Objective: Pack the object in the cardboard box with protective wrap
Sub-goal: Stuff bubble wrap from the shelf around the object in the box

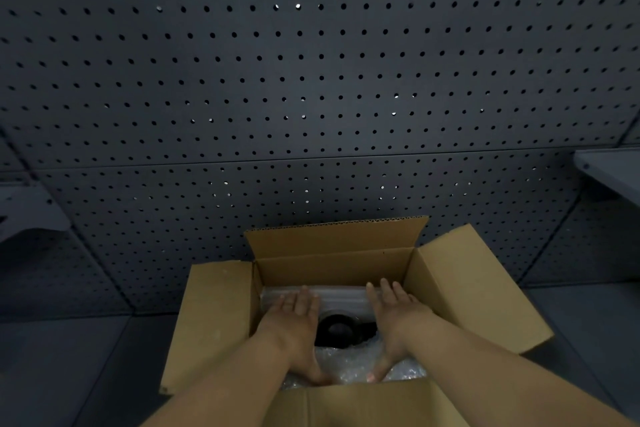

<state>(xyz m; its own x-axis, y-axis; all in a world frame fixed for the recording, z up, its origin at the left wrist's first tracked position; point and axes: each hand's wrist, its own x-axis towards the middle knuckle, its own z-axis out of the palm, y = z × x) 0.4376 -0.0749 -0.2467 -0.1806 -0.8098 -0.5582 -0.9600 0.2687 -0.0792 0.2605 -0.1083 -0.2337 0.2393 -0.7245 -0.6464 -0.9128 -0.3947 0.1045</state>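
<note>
— Neither hand is gripping anything, is it?

— No. Both are lying flat with the fingers spread wide. The left hand (300,314) is pressing palm-down in the lower centre of the frame, its fingertips reaching onto the pale protective wrap (341,298) at the far side of the box interior. The right hand (398,315) is doing the same just to the right of it, thumb pointing down toward the near edge.

— And where is the object sitting?

— The black object (337,331) is lying inside the cardboard box (460,288), between the two hands, showing through a gap in the wrap. Its exact shape is too dark to tell; a rounded black form is all that is showing.

— What is lying around it?

— Clear bubble wrap (349,362) is bunching up at the near side of the box, under both thumbs, while the smoother white sheet is covering the far side.

— How is the box standing?

— It is sitting open at the bottom centre of the frame, with all four flaps folded outward: one standing up at the back, one leaning left, one leaning right, one lying toward the person. Behind it, a dark pegboard wall (311,80) is filling the upper part of the frame, and the box is resting on a dark surface (69,357).
</note>
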